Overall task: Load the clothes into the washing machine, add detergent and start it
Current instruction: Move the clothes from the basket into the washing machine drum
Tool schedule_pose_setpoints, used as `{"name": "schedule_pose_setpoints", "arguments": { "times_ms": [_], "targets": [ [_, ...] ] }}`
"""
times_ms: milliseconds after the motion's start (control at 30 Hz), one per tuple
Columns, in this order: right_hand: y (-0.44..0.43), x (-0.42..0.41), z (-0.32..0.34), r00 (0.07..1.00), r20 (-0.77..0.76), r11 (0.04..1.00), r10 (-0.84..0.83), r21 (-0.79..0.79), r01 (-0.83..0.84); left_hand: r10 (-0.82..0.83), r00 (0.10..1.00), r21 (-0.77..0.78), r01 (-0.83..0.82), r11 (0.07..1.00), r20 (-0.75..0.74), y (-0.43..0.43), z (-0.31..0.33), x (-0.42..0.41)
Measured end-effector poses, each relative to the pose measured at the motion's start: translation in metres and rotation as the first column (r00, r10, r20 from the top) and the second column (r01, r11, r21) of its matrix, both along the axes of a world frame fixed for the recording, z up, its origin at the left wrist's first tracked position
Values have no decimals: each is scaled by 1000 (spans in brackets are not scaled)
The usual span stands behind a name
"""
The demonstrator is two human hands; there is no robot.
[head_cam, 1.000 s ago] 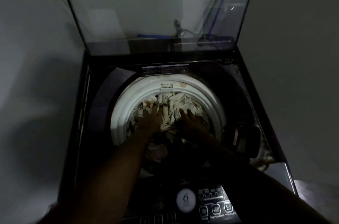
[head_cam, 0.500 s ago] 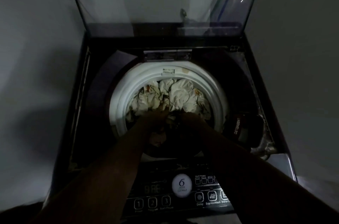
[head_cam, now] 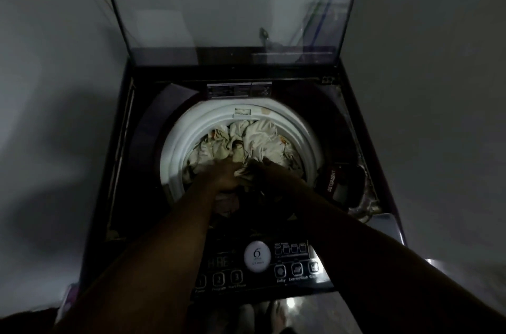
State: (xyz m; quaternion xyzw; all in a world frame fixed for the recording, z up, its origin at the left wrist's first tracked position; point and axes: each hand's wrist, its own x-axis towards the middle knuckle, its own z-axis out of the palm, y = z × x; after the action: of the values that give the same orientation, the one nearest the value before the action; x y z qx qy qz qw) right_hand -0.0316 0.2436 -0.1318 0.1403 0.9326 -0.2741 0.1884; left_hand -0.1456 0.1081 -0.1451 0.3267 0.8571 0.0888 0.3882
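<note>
Left hand (head_cam: 223, 175) and right hand (head_cam: 271, 172) dig into the clothes (head_cam: 260, 139) toward the drum (head_cam: 176, 146)'s near edge, probably packing them down; whether the fingers clutch cloth I cannot tell.

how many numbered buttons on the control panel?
3, in a row on the control panel, front left: button 1 against the left forearm, button 2 middle, button 3 rightmost. Arms may hide more.
</note>
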Motion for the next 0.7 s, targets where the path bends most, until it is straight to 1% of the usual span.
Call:
{"name": "schedule_pose_setpoints", "arguments": {
  "times_ms": [33,67,100,200,333,433,567,700],
  "targets": [
    [-3,2,11,999,37,1000,-20,-4,21,60,998,22,-60,998,-6,-3,8,6],
    [-4,1,22,998,41,999,-45,31,44,119,992,42,-117,992,-40,-6,20,14],
    [-5,3,32,995,32,995,-91,33,90,160,983,77,-154,985,-88,-9,29,22],
    [-11,15,58,989,-71,990,-127,51,131,241,944,169,-206,964,-226,-20,56,51],
    [-14,37,83,972,-198,987,-128,75,145,355,875,276,-270,922,-330,-30,88,92],
    [-20,54,100,949,-295,987,-110,76,139,442,814,352,-316,881,-376,-38,113,117],
    [-35,74,118,906,-420,994,-50,67,86,505,753,460,-302,835,-422,-58,139,149],
    [-60,86,131,881,-472,996,28,86,14,573,676,523,-314,793,-463,-86,152,177]
  ]
}}
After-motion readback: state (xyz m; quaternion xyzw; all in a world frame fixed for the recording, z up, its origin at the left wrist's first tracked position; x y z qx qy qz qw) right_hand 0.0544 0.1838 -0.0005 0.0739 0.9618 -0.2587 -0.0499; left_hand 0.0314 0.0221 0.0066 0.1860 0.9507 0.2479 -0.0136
